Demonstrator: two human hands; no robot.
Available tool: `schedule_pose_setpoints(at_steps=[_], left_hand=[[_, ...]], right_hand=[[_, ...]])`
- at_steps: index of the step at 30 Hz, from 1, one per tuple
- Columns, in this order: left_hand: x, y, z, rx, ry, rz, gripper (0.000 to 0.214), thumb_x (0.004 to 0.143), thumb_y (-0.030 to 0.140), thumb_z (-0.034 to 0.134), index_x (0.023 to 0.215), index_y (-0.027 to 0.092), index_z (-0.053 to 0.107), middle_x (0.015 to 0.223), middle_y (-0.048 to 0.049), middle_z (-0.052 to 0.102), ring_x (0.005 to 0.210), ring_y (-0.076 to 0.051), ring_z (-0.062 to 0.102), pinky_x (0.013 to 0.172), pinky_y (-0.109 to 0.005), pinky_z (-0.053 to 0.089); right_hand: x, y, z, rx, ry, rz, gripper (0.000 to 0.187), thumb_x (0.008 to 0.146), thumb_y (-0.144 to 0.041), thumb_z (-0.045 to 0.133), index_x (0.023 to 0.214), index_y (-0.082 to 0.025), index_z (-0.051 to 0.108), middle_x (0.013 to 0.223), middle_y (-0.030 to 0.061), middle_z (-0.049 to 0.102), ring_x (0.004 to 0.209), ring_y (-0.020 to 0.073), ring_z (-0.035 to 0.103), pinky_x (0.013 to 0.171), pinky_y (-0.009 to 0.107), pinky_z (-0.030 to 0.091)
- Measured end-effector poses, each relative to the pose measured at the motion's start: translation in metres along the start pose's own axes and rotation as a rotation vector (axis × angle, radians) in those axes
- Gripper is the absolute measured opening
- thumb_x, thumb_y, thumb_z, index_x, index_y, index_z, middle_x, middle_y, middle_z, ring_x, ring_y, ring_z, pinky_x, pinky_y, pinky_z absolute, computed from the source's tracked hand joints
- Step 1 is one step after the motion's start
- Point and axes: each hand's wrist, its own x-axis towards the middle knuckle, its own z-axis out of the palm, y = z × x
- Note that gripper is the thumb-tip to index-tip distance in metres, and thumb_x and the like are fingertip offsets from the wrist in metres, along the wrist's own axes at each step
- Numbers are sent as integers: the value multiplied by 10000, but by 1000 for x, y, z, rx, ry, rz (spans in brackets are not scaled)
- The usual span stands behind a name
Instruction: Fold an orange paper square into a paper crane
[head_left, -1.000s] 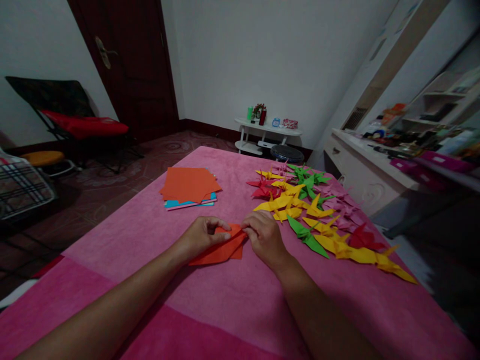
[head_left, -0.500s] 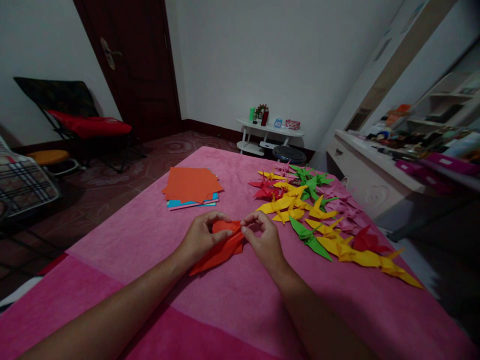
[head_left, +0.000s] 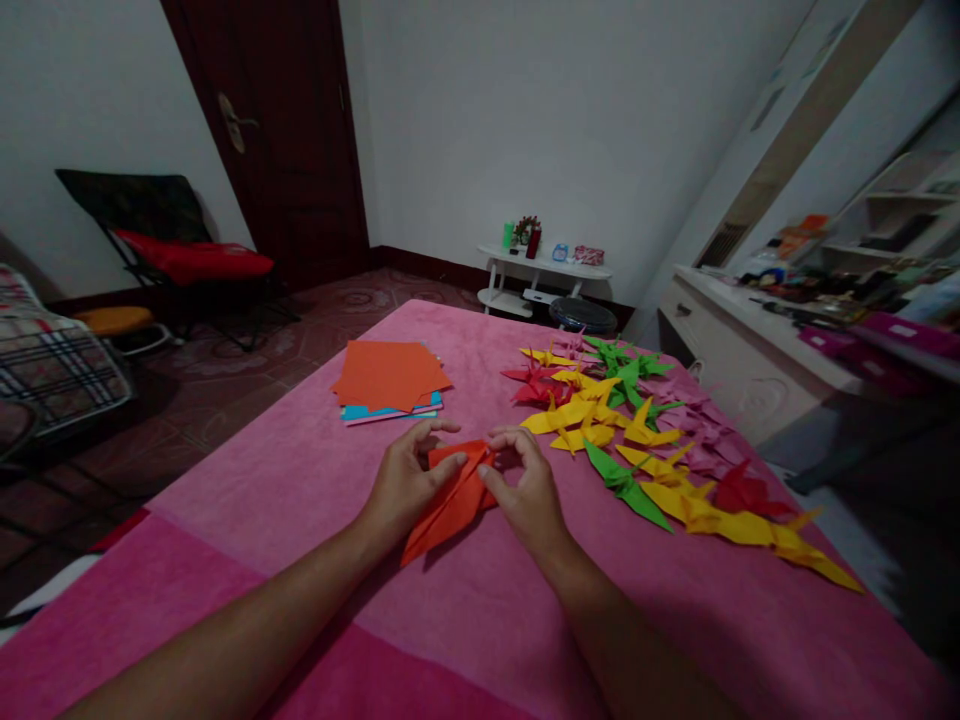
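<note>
The left hand [head_left: 415, 470] pinches the folded orange paper [head_left: 459, 493] between thumb and fingers, while the right hand [head_left: 529, 492] grips its far right edge, both over the pink surface [head_left: 300, 480]. An uneven pull between them could tear the paper or set a crease askew, and a rightward slip of the right hand might crush the nearby yellow cranes [head_left: 564, 414].

The pink tablecloth [head_left: 247, 470] looks like soft, matt cloth. Toward its far left corner, the stacked sheets [head_left: 394, 375] are smooth, matt paper; along its right edge, the cranes [head_left: 581, 412] are crisply folded paper; between its left and right edges, the creased orange piece [head_left: 454, 500] is matt paper too
</note>
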Motion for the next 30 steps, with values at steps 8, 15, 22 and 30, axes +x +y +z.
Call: schedule_pose_setpoints(at_steps=[8,15,22,30], left_hand=[[-4,4,5,15,-5,63,275,757,252,673,1007,161,603,698,15,590,633,-117,541,591,-202,412],[-3,12,6,-80,-22,-92,283,732,327,696,937,133,669,712,-22,651,647,-140,578,608,-226,443],[0,8,1,-136,-191,-212,272,719,378,706,741,107,693,691,-42,660,611,-128,552,586,-225,434],[3,6,0,-2,-185,-61,191,739,308,661,714,122,697,677,-38,663,629,-139,573,626,-232,447]], right_hand=[[0,-1,1,-11,-45,21,65,758,-190,633,706,-202,595,1028,55,596,898,181,588,744,291,496],[0,-8,0,77,-91,93,91,742,-175,628,654,-188,607,1032,61,596,905,179,598,720,272,493],[-1,-10,-1,98,-163,64,91,759,-159,614,675,-191,629,1045,55,583,930,168,592,714,253,489],[-3,-8,1,78,-204,26,109,775,-149,591,682,-200,617,1017,46,601,944,170,598,723,254,500]])
